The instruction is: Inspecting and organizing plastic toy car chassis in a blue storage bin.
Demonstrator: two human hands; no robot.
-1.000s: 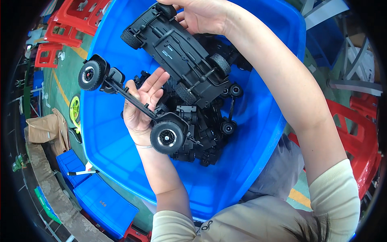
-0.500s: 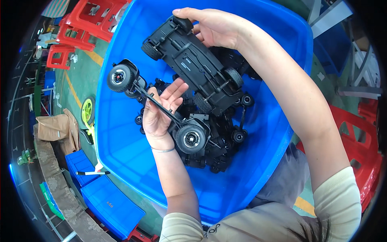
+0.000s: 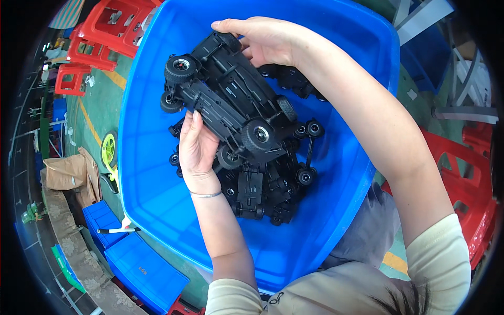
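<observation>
Green workshop floor (image 3: 97,113) with red stools (image 3: 100,31), big blue tub (image 3: 157,184) of black toy car parts (image 3: 262,191), left hand (image 3: 197,149) and right hand (image 3: 268,39) gripping a black toy car chassis (image 3: 231,105) above the tub

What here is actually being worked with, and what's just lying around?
In use: left hand, right hand, black toy car chassis, blue tub, loose chassis parts in it.
Lying about: red stools, small blue bins, brown paper bag.
</observation>
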